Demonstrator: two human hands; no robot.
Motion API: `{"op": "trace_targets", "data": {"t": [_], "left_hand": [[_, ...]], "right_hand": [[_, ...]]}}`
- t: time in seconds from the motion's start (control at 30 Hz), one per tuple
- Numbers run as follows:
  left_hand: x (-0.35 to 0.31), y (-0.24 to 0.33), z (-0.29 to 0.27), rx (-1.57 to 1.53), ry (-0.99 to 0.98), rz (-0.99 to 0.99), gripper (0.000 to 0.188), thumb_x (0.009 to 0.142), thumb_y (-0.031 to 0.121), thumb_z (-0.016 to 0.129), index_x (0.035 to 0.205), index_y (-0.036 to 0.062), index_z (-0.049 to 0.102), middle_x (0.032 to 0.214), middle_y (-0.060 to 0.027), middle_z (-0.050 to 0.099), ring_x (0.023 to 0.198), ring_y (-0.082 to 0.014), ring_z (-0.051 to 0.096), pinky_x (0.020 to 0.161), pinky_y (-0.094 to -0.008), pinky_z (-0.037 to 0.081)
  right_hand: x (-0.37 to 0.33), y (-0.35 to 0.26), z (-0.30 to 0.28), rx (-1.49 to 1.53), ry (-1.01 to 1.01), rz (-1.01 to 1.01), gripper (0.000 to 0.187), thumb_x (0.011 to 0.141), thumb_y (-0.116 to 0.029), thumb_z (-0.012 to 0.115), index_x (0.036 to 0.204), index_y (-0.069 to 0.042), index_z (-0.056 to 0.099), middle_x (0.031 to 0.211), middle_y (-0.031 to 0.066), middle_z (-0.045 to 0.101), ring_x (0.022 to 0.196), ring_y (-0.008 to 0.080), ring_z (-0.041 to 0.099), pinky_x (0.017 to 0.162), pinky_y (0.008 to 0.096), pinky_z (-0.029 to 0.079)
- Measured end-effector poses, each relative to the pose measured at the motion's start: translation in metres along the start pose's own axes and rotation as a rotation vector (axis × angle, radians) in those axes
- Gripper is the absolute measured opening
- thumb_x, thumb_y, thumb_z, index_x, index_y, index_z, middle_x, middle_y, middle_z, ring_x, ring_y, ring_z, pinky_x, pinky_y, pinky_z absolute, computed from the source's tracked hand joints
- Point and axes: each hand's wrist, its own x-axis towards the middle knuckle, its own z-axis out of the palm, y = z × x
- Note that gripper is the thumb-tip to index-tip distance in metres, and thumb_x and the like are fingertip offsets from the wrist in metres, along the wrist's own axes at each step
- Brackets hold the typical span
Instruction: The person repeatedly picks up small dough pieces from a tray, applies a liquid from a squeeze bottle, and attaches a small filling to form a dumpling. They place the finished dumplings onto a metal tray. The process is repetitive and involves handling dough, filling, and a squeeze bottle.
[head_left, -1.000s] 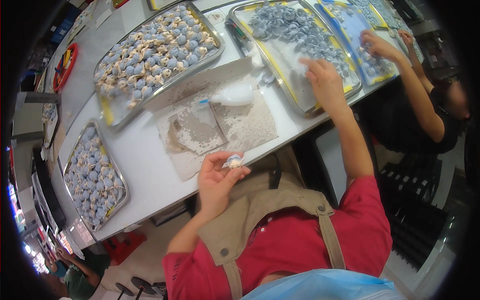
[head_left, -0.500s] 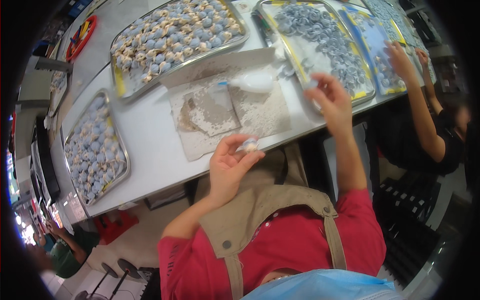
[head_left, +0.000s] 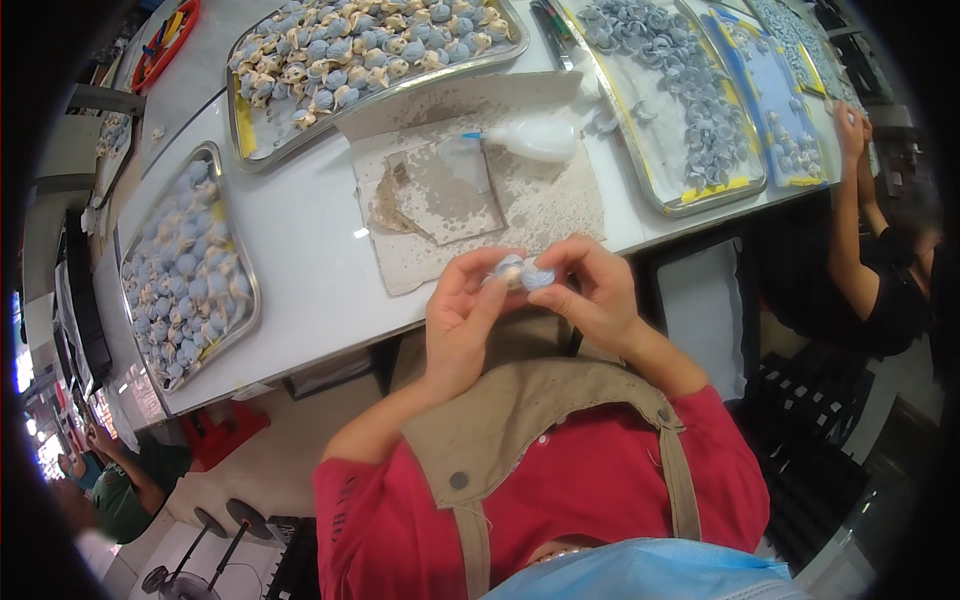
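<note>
In front of my chest, at the table's near edge, both hands meet. My left hand [head_left: 462, 315] pinches a small cream-and-blue figure piece [head_left: 511, 273] between thumb and fingers. My right hand [head_left: 597, 293] grips a ridged grey-blue cap-shaped piece [head_left: 537, 277], held right beside the figure piece; whether they are joined I cannot tell. Just beyond lies a stained cardboard sheet [head_left: 540, 215] with a white squeeze bottle [head_left: 540, 140] on its side, its blue tip pointing left. A tray of loose grey-blue curved pieces [head_left: 680, 75] stands at the right.
A large metal tray [head_left: 245, 135] of blue-and-cream pieces sits at the back, a smaller tray [head_left: 252, 325] of similar pieces at the left. Far left is a red basket [head_left: 185, 40] with tools. A co-worker's arm [head_left: 850, 215] reaches in at the right, beside a blue tray [head_left: 745, 75].
My right hand has come from the right-hand tray to my left hand, bringing the cap-shaped piece against the figure piece. The co-worker's hand has drawn back from the blue tray.
</note>
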Motion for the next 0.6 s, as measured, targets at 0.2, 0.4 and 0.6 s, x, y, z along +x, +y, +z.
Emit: {"op": "trace_targets", "data": {"t": [0.2,0.4,0.6], "left_hand": [[0.000,-0.003,-0.005,0.055,0.060,0.032,0.028,0.092,0.008,0.048,0.119,0.0007,0.043,0.122,-0.0126,0.050,0.103,-0.0174,0.055,0.088,-0.0279,0.046],[0.000,-0.001,-0.007,0.070,0.138,0.005,0.027,0.091,0.007,0.050,0.116,0.0010,0.044,0.119,-0.0143,0.053,0.096,-0.0181,0.059,0.083,-0.0263,0.048],[0.002,-0.003,-0.005,0.059,0.116,-0.010,0.026,0.091,0.006,0.050,0.116,0.0008,0.045,0.118,-0.0130,0.053,0.096,-0.0172,0.059,0.082,-0.0248,0.048]], "right_hand": [[-0.006,-0.005,0.002,0.085,0.011,0.174,0.024,0.076,-0.006,0.071,0.095,-0.002,0.057,0.084,0.0019,0.061,0.069,0.0053,0.054,0.061,0.0198,0.044],[0.011,0.004,-0.017,-0.414,0.172,-0.263,0.022,0.073,-0.006,0.072,0.088,-0.004,0.057,0.087,0.0041,0.060,0.063,0.0044,0.049,0.058,0.0184,0.041],[0.007,0.013,-0.018,-0.263,0.296,-0.019,0.023,0.070,-0.004,0.072,0.078,-0.003,0.051,0.092,0.0064,0.061,0.061,0.0082,0.049,0.056,0.0208,0.042]]}}
